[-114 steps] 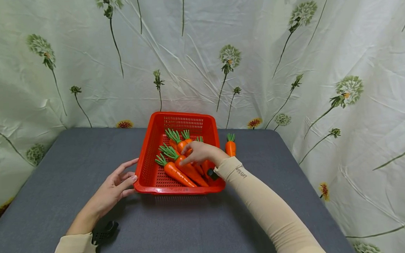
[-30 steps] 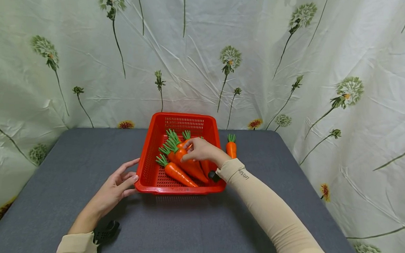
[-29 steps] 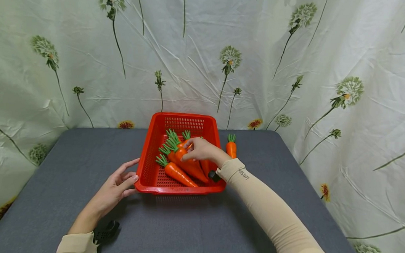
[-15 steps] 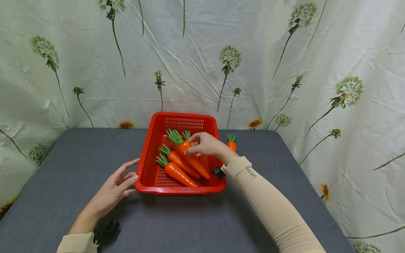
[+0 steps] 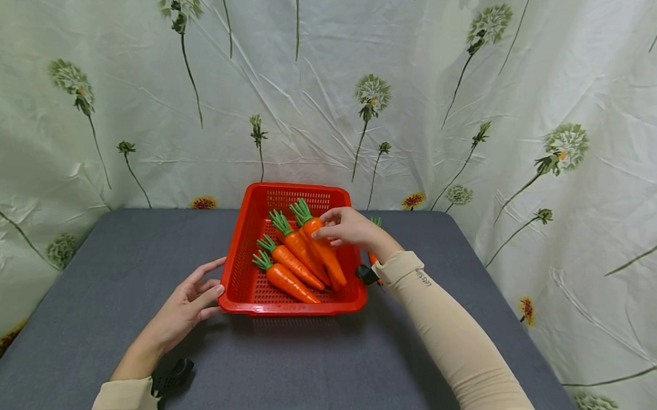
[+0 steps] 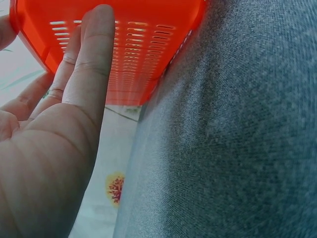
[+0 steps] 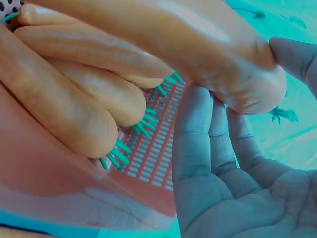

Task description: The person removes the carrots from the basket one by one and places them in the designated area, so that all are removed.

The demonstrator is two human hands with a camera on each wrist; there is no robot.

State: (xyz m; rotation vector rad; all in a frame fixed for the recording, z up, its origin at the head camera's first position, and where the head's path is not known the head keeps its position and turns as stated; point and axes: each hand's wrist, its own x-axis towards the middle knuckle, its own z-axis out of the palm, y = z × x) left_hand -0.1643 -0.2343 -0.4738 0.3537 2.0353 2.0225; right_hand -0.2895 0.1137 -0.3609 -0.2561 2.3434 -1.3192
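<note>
A red plastic basket [image 5: 289, 307] with slotted walls holds several carrots with green tops. My right hand [image 5: 352, 227] pinches one carrot [image 5: 324, 248] near its leafy end, between thumb and fingers, over the right side of the basket. In the right wrist view this carrot [image 7: 198, 39] is raised above the others, its thick end between the fingertips. Three more carrots [image 5: 303, 253] lie plainly side by side to its left. My left hand [image 5: 180, 305] touches the basket's left side near the front corner; in the left wrist view its straight fingers [image 6: 94, 64] lie along the wall.
Another carrot [image 5: 373, 258] lies on the grey tabletop [image 5: 271, 381] just right of the basket, partly hidden by the right wrist. Black wrist devices show at the left wrist [image 5: 172, 375] and right wrist [image 5: 367, 275]. A floral curtain [image 5: 311, 94] hangs behind the table.
My right hand has moved right and slightly back, bringing the pinched carrot from the middle of the pile to the basket's right side. The left hand and basket have stayed in place.
</note>
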